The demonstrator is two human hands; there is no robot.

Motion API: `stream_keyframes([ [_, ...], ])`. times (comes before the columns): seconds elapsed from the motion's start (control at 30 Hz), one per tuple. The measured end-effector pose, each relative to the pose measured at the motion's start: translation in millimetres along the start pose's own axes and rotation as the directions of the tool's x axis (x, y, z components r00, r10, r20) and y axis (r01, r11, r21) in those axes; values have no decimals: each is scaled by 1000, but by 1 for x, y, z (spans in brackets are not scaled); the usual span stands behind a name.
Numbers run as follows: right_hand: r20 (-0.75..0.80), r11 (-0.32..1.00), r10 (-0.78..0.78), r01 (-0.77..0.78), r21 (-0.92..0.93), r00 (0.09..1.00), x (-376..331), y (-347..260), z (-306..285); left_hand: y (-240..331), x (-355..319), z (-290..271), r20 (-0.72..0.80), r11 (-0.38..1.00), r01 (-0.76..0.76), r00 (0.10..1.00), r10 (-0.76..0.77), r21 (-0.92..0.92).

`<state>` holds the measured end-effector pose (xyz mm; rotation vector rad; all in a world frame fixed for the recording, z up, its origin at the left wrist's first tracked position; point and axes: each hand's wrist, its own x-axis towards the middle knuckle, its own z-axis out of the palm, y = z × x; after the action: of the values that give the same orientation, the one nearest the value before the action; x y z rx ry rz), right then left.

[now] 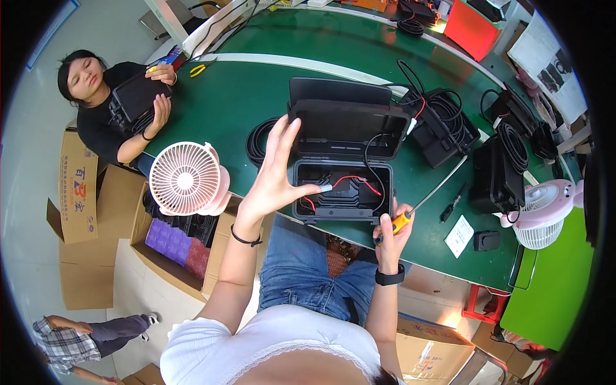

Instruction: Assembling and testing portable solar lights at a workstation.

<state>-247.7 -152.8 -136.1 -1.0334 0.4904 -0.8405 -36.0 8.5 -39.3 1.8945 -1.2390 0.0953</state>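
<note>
A black hinged plastic box [340, 208] stands with its lid [343, 131] raised at the table's near edge, in front of me. Inside it runs a red wire [350, 178], beside a black cable. My left hand [273, 176] reaches over the box's left side with fingers stretched apart. Its thumb points into the box, close to the red wire; whether they touch I cannot tell. At the box's lower right corner, my right hand [394, 237] grips a screwdriver [402, 222] with a yellow and black handle. The long metal shaft slants up and to the right.
A pink fan [186, 179] stands left of the box, and another fan [542, 208] at the right. Black boxes with coiled cables [443, 122] lie on the green table [244, 90]. A co-worker [122, 102] at the left holds a black device. An open carton [170, 250] sits below.
</note>
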Motion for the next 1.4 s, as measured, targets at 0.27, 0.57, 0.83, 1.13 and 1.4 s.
stream_keyframes([
  [0.27, 37, 1000, 1, -2, 29, 999, 3, 6, -1, -17, -10, 14, -229, 980, -121, 970, 83, -158],
  [0.57, 8, 998, -51, 51, -30, 999, 7, 7, 7, -5, -5, 4, -156, 999, -53, 986, 52, 0],
  [0.83, -117, 977, -117, 93, -189, 986, 13, 5, 31, -10, 1, 11, -169, 974, 104, 976, -139, -201],
  [1.13, -166, 952, -94, 40, -302, 982, 29, -14, 48, -19, -5, 3, -9, 868, 225, 967, -255, -443],
  [1.4, -133, 862, -178, 89, -499, 975, 47, -30, 56, -26, -25, 10, -6, 850, 174, 979, -204, -498],
])
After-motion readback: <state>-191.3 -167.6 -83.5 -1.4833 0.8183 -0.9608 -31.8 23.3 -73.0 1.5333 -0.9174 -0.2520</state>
